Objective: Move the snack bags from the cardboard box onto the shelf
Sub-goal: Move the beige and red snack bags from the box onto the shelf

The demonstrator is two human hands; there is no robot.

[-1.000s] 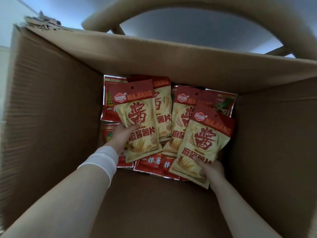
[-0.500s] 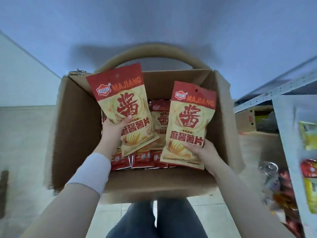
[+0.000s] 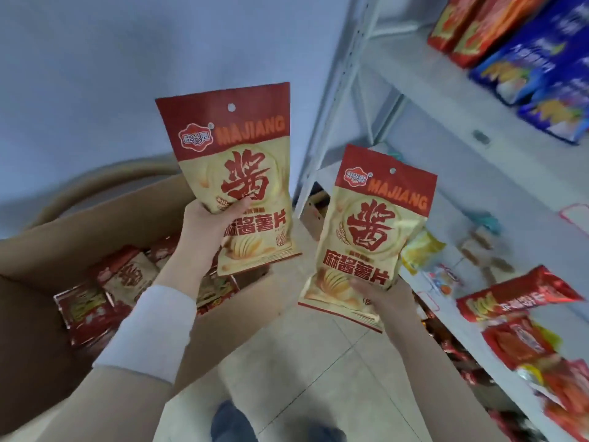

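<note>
We are holding one snack bag (image 3: 237, 183) in our left hand (image 3: 208, 223) and another bag (image 3: 371, 237) in our right hand (image 3: 384, 296), fingers pinching the lower edges, between the cardboard box (image 3: 105, 218) on the left and the shelf (image 3: 478, 173) on the right. Such low pinches are risking a bag tipping or slipping as we reach.

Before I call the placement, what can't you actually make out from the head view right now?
- Backs of both MAJIANG bags, left and right: turned away from the camera.
- Fingers of the left hand and right hand: mostly behind the bags.
- Cardboard box: cut off by the left edge and covered by the left arm, so the bag count is unclear.
- Shelf goods: motion-blurred, labels unreadable; cut off at the right edge.
</note>
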